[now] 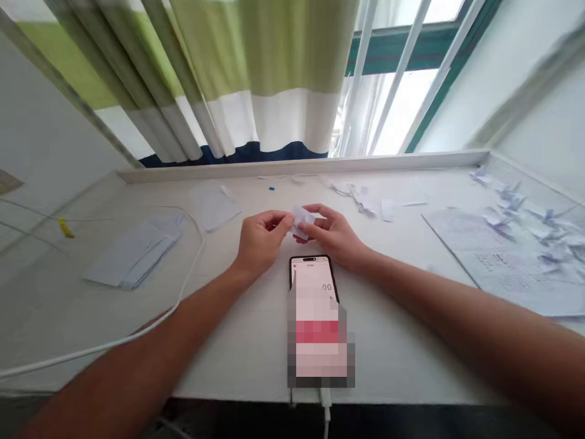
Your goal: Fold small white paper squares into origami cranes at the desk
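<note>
Between both hands, above the middle of the white desk, is a small piece of white paper (301, 221). My left hand (261, 239) pinches its left edge between thumb and fingers. On the other side my right hand (337, 235) is closed on the same paper, thumb in front and fingers behind. Just below the hands lies a phone (313, 268) with a lit pinkish screen, its lower part pixelated. Whether the paper is folded, and how, I cannot make out.
Stacked paper sheets (137, 253) and a single sheet (214, 206) lie left. A white cable (194, 259) crosses the left forearm. Paper scraps (363, 200) lie behind the hands. At right, several folded paper pieces (512, 204) rest around a written notebook (498, 268). Curtains (274, 73) hang behind.
</note>
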Available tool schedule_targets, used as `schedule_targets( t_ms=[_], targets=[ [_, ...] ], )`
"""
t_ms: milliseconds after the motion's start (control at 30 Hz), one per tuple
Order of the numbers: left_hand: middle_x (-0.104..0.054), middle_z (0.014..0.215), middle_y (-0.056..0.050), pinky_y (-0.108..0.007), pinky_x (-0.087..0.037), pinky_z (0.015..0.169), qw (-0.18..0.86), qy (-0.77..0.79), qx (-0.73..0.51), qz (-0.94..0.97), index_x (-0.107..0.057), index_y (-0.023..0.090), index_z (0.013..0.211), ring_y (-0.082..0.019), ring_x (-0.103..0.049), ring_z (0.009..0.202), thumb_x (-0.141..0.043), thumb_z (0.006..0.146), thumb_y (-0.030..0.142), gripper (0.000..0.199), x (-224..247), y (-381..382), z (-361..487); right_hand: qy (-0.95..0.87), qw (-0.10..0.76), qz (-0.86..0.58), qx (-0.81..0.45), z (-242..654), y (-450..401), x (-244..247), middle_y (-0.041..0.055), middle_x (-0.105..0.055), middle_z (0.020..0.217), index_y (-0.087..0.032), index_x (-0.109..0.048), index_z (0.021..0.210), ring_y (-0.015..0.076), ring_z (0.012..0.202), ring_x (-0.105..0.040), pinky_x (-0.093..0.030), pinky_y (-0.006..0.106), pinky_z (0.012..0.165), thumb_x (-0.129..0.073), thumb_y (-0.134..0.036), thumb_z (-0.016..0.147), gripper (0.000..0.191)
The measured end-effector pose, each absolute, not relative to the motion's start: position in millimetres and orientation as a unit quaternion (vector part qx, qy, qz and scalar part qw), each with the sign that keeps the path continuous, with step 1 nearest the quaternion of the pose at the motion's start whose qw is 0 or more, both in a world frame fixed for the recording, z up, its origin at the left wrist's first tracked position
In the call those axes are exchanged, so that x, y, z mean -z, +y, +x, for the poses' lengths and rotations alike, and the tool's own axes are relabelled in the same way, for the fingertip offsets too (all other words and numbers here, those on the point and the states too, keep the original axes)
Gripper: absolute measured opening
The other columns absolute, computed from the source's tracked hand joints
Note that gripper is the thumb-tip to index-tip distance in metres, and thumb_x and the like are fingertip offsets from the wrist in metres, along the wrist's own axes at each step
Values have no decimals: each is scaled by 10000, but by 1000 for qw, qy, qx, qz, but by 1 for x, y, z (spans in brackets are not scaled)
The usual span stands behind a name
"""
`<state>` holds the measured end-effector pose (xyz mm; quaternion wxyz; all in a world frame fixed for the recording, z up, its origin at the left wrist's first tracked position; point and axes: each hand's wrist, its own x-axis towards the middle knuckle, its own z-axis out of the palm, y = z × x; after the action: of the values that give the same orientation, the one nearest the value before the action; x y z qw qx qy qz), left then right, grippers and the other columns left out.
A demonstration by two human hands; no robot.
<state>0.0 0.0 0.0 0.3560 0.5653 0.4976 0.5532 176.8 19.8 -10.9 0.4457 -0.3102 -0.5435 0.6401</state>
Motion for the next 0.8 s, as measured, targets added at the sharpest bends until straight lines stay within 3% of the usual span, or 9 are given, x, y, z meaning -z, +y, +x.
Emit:
schedule_targets(
  t_ms=[333, 800],
  targets=[
    [-801, 782, -35, -275, -552, 646, 353, 485, -564, 568, -830, 186, 838, -156, -685, 672, -809, 845, 379, 194, 3, 1, -2, -539, 453, -319, -635, 173, 20, 12, -19, -758, 743, -221, -595, 1167, 188, 732, -731, -577, 386, 805, -959, -430, 713, 619],
    [-754, 739, -21, -271, -511, 651, 359, 487, -568, 558, -826, 178, 862, -139, -618, 656, -827, 842, 412, 235, 3, 2, -5, -570, 452, -300, -618, 172, 20, 13, -16, -739, 811, -229, -546, 1251, 175, 774, -723, -579, 369, 808, -891, -331, 782, 591]
  ],
)
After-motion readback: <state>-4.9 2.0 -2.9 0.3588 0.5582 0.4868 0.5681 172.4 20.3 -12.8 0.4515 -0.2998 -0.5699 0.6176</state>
